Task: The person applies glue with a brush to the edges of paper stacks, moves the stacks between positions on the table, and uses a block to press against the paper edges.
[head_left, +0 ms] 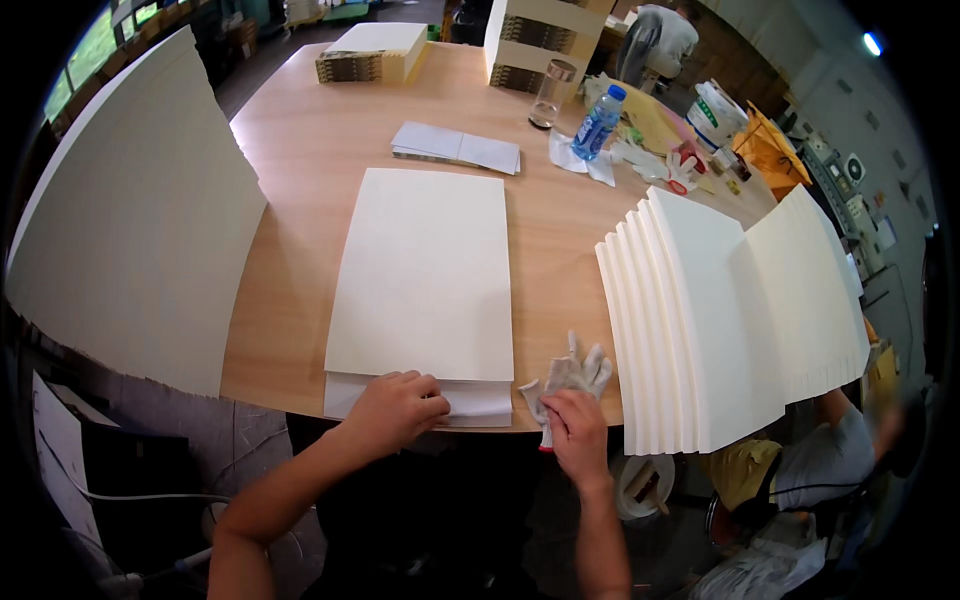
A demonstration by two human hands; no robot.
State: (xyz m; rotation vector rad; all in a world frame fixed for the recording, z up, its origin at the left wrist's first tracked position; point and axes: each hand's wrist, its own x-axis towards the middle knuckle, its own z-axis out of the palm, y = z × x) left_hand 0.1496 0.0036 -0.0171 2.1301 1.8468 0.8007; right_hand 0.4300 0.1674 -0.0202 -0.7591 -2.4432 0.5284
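A stack of large cream-white sheets [425,270] lies in front of me, and a folded white paper [480,400] shows from under its near edge. My left hand [400,405] rests at that near edge with its fingers curled in; whatever is under the fingertips is hidden. To the right, near the table's front edge, my right hand [575,425] pinches a white knitted work glove [580,375]. The glove's fingers point away from me, and a bit of its red-edged cuff shows below.
Fanned stepped stacks of cream paper [690,320] stand at the right edge; a tall paper stack [140,220] rises at left. Further back are folded papers [455,147], a glass tumbler [552,95], a blue-capped water bottle [598,122] and a white bucket [715,115]. Another person [820,465] is at lower right.
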